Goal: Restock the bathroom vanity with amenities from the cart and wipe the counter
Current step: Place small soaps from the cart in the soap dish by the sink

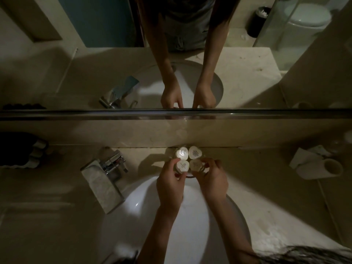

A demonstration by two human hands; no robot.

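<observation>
White-capped bottles (188, 159), four in all, stand in a tight two-by-two cluster at the centre of the frame. They sit on the strip of counter (57, 187) between the sink (137, 206) and the wall below the mirror (95, 73). All are upright, long axes vertical, caps pointing straight up at the camera, so little more than their tops shows.

The left hand (169, 184) curls its thumb and fingers round the lower-left bottle (182, 165). The right hand (213, 180) grips the lower-right bottle (197, 164), whose cap looks duller than the rest. The upper bottles (181, 152) sit against these two, with no hand on them.

Both forearms reach up from the lower edge across the sink. A tap (112, 164) stands left of the cluster. At the right edge a cup (327, 169) lies on its side, mouth toward the right. The mirror fills the upper half and reflects both hands.
</observation>
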